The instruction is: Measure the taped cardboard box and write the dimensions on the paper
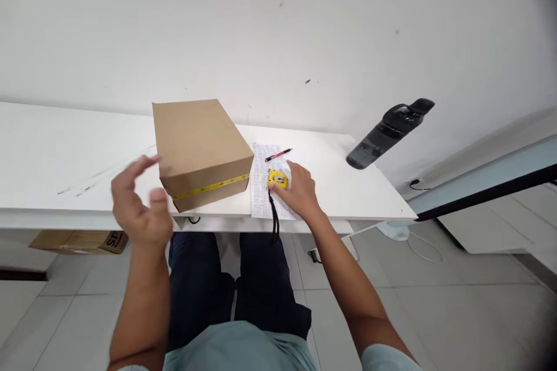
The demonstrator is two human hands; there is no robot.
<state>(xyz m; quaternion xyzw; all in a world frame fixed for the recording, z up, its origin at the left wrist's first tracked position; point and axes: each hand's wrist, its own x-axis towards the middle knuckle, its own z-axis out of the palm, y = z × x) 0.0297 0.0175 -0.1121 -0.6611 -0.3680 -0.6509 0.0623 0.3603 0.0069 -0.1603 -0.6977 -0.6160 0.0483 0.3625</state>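
A closed brown cardboard box (200, 136) stands on the white desk, with a yellow printed strip (212, 186) running along its front side. My left hand (141, 203) is raised by the box's left front corner, its thumb and fingers apart and holding nothing. My right hand (301, 190) is closed around a yellow tape measure (278, 178) over a sheet of paper covered in writing (261, 197). From the tape measure a black wrist strap (274, 214) hangs past the desk edge. A red and black pen (278, 155) lies on the sheet, just beyond my right hand.
A dark bottle (383, 136) stands toward the desk's (348, 197) right end. Behind is a white wall (217, 29). Another cardboard box (78, 242) sits below the desk at left. Cables and a white power strip (349, 248) are beneath its right side.
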